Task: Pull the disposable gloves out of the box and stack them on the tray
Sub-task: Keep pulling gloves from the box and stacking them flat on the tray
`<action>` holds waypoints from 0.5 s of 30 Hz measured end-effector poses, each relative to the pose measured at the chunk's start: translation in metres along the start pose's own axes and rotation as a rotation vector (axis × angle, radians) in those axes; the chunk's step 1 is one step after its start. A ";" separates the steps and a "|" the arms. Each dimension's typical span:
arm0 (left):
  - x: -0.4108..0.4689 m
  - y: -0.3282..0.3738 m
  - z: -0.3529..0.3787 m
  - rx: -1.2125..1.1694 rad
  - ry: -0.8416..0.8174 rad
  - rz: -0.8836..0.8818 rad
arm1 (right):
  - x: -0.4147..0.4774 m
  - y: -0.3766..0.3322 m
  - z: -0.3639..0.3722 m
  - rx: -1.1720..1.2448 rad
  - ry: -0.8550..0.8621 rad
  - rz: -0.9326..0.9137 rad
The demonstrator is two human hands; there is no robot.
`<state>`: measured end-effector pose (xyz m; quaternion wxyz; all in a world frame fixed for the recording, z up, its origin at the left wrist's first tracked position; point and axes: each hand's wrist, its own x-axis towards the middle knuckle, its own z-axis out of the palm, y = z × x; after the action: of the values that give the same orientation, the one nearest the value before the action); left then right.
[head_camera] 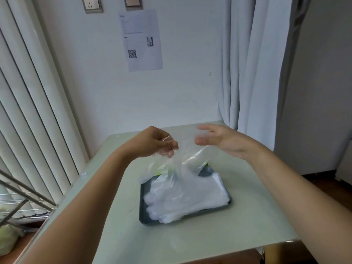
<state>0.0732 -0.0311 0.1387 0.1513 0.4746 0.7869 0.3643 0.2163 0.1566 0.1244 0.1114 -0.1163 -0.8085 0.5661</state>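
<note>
The left hand [154,143] is raised above the table with its fingers curled and its thumb and fingertips pinching the crumpled upper edge of a clear disposable glove [182,164]. The thin film hangs down from the pinch and fans out to the right, its lower part draping over the far end of the tray. The right hand [219,141] is held beside it at the same height, palm turned toward the left hand, with fingers straight and spread and nothing gripped. Its fingertips are blurred, and some film seems to lie across them, but it is unclear whether they actually touch the glove. Below both hands sits a dark grey tray [144,212] carrying a stack of gloves [190,199], a whitish, translucent pile with its finger ends pointing toward the near left corner. Just behind the tray, small bright green patches showing through and past the hanging film are probably the box [207,165], which is otherwise almost entirely hidden. The tray rests on a pale green glass-topped table [247,216] pushed into a corner. On the white wall behind it are a printed sheet [142,40] bearing a QR code and, higher up, a wall socket [91,3]. A white curtain [253,63] hangs at the right, vertical blinds [28,92] cover the left side, and a metal wire rack [19,197] stands at the lower left.
</note>
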 end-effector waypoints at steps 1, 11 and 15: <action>0.000 -0.002 -0.001 -0.026 -0.015 0.003 | 0.002 0.000 0.005 0.019 -0.025 -0.003; -0.001 -0.049 0.008 -0.135 -0.298 -0.151 | 0.020 0.032 0.019 0.188 0.169 0.062; 0.005 -0.083 0.024 -0.308 -0.347 -0.219 | 0.022 0.053 0.021 0.234 0.214 0.140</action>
<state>0.0316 -0.0396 0.0631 0.3930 0.4132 0.7312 0.3744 0.1921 0.1630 0.0684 0.1700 -0.2183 -0.7106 0.6469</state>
